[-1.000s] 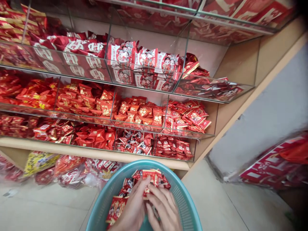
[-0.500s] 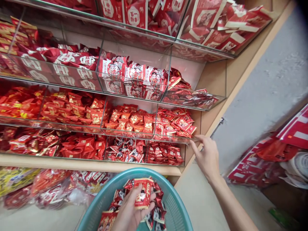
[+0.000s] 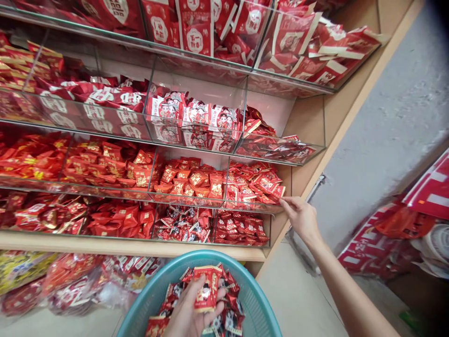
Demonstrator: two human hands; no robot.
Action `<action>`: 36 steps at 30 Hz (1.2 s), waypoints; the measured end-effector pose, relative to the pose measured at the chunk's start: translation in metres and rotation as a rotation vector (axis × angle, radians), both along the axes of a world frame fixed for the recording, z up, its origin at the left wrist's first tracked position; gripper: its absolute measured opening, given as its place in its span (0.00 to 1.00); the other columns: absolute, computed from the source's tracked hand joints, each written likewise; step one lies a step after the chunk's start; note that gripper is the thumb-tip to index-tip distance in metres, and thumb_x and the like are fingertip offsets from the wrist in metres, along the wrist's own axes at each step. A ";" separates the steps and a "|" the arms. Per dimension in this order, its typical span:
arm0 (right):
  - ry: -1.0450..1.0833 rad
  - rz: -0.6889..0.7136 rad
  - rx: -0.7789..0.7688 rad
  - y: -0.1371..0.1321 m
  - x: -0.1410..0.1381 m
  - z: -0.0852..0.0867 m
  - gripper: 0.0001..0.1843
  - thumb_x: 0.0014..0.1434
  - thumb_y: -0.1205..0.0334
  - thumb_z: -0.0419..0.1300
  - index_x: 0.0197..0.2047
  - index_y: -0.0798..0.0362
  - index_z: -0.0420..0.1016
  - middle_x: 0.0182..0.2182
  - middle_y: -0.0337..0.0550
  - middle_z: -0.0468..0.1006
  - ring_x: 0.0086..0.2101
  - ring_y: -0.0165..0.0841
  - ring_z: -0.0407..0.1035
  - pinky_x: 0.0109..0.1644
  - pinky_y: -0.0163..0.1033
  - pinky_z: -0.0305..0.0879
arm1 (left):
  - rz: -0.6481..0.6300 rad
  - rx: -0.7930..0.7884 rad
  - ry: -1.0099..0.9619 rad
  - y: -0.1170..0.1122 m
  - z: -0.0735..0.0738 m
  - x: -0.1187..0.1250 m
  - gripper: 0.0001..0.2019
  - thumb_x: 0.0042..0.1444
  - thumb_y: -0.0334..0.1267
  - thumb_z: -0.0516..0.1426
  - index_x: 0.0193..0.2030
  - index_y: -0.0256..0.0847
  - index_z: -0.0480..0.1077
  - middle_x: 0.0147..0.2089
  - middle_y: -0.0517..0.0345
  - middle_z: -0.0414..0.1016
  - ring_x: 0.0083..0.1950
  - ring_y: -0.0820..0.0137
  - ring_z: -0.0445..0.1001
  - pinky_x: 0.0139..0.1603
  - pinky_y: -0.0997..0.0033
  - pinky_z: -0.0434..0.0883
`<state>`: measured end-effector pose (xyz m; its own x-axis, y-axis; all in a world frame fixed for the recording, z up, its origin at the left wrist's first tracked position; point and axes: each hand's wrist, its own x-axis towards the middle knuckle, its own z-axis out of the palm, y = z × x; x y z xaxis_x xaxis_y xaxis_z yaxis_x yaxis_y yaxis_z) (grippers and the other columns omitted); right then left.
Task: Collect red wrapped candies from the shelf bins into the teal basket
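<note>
A teal plastic basket (image 3: pixel 257 304) at the bottom centre holds several small red candy packets. My left hand (image 3: pixel 191 316) rests in the basket, closed on a bunch of red packets (image 3: pixel 206 288). My right hand (image 3: pixel 302 217) reaches up to the right end of the glass shelf bin (image 3: pixel 280 206), its fingertips pinching at the bin's front corner beside the red packets (image 3: pixel 256 182) piled inside. Whether the fingers hold a packet or only the glass edge cannot be made out.
Tiers of glass bins full of red packets fill a wooden shelf unit (image 3: pixel 140 245). Bagged sweets (image 3: pixel 80 285) lie on the floor below it. A grey wall (image 3: pixel 386 140) stands to the right, with red packaging (image 3: pixel 386 234) stacked against it.
My right hand left the basket and rose to the right corner of the glass bin. The left hand stayed in the basket holding packets. The view tilted upward.
</note>
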<state>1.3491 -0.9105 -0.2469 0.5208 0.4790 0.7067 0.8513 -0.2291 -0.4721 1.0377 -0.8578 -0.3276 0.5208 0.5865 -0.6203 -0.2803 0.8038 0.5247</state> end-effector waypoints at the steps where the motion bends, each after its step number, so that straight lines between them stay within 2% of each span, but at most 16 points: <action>1: -0.021 -0.003 0.026 0.000 -0.002 0.001 0.23 0.54 0.44 0.52 0.32 0.55 0.77 0.31 0.51 0.79 0.30 0.39 0.72 0.37 0.42 0.66 | -0.002 -0.006 -0.008 0.000 -0.002 0.000 0.14 0.54 0.36 0.60 0.45 0.30 0.69 0.44 0.40 0.77 0.46 0.55 0.76 0.50 0.55 0.72; 8: 0.204 0.051 0.248 0.004 -0.004 0.002 0.18 0.56 0.48 0.56 0.38 0.55 0.73 0.28 0.47 0.78 0.28 0.36 0.73 0.34 0.40 0.69 | -0.020 -0.020 -0.030 0.003 -0.010 -0.001 0.17 0.52 0.37 0.61 0.46 0.29 0.68 0.44 0.40 0.77 0.47 0.55 0.75 0.50 0.56 0.72; 14: 0.227 0.055 0.393 -0.001 -0.009 0.015 0.16 0.55 0.50 0.58 0.37 0.55 0.71 0.25 0.43 0.76 0.24 0.33 0.71 0.31 0.39 0.69 | -0.026 0.018 -0.044 0.001 -0.009 -0.004 0.14 0.54 0.37 0.60 0.45 0.32 0.68 0.46 0.41 0.76 0.47 0.56 0.75 0.50 0.55 0.72; 18: 0.239 0.057 0.544 -0.010 -0.031 0.029 0.14 0.54 0.51 0.60 0.37 0.54 0.72 0.23 0.39 0.75 0.23 0.31 0.69 0.31 0.39 0.69 | -0.017 0.031 -0.057 0.001 -0.008 -0.006 0.13 0.54 0.35 0.60 0.45 0.33 0.68 0.47 0.42 0.76 0.48 0.56 0.75 0.50 0.55 0.72; 20: 0.286 0.102 0.552 -0.015 -0.052 0.028 0.14 0.53 0.51 0.61 0.36 0.53 0.73 0.23 0.38 0.74 0.23 0.30 0.68 0.30 0.37 0.68 | -0.008 0.042 -0.075 0.001 -0.006 -0.007 0.11 0.54 0.36 0.59 0.44 0.33 0.68 0.47 0.43 0.75 0.48 0.57 0.75 0.51 0.55 0.71; 22: 0.416 0.212 0.436 -0.018 -0.080 0.017 0.14 0.51 0.51 0.63 0.34 0.53 0.74 0.23 0.39 0.74 0.22 0.29 0.67 0.27 0.34 0.65 | -0.002 0.068 -0.088 0.000 -0.007 -0.008 0.11 0.55 0.37 0.58 0.42 0.33 0.69 0.47 0.43 0.75 0.48 0.58 0.75 0.51 0.56 0.71; 23: 0.518 0.293 0.325 -0.019 -0.096 0.009 0.15 0.50 0.50 0.63 0.34 0.54 0.75 0.22 0.39 0.74 0.22 0.29 0.67 0.25 0.33 0.64 | -0.001 0.085 -0.093 0.000 -0.007 -0.009 0.10 0.55 0.37 0.58 0.42 0.33 0.69 0.47 0.43 0.75 0.48 0.58 0.75 0.51 0.56 0.71; 26: 0.856 0.521 0.013 -0.017 -0.145 -0.025 0.17 0.52 0.48 0.61 0.34 0.55 0.75 0.20 0.39 0.72 0.21 0.28 0.64 0.23 0.32 0.61 | -0.018 0.128 -0.129 -0.001 -0.013 -0.011 0.11 0.54 0.37 0.59 0.42 0.35 0.70 0.49 0.47 0.74 0.48 0.61 0.75 0.51 0.59 0.71; 29: 1.061 0.637 -0.144 -0.011 -0.180 -0.059 0.19 0.52 0.46 0.61 0.34 0.55 0.75 0.17 0.37 0.70 0.19 0.26 0.61 0.22 0.31 0.58 | -0.049 0.140 -0.173 0.000 -0.020 -0.015 0.13 0.54 0.38 0.60 0.46 0.38 0.70 0.49 0.51 0.74 0.48 0.64 0.75 0.51 0.64 0.71; 32: 1.132 0.665 -0.187 -0.002 -0.196 -0.082 0.19 0.51 0.45 0.62 0.33 0.54 0.75 0.16 0.35 0.69 0.18 0.25 0.60 0.21 0.30 0.55 | -0.081 0.153 -0.203 -0.001 -0.024 -0.017 0.16 0.54 0.40 0.59 0.49 0.39 0.69 0.46 0.52 0.76 0.47 0.65 0.75 0.48 0.67 0.71; 36: 1.157 0.624 -0.132 0.007 -0.201 -0.097 0.21 0.49 0.43 0.62 0.30 0.55 0.73 0.15 0.35 0.69 0.16 0.25 0.60 0.20 0.30 0.55 | -0.124 0.149 -0.222 -0.002 -0.026 -0.018 0.16 0.56 0.44 0.57 0.48 0.37 0.70 0.42 0.52 0.77 0.44 0.66 0.75 0.47 0.68 0.71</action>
<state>1.1483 -0.9039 -0.3438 0.4565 0.8874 -0.0641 -0.0470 -0.0479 -0.9977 1.0194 -0.8595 -0.3539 0.7077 0.5860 -0.3946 -0.3061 0.7577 0.5763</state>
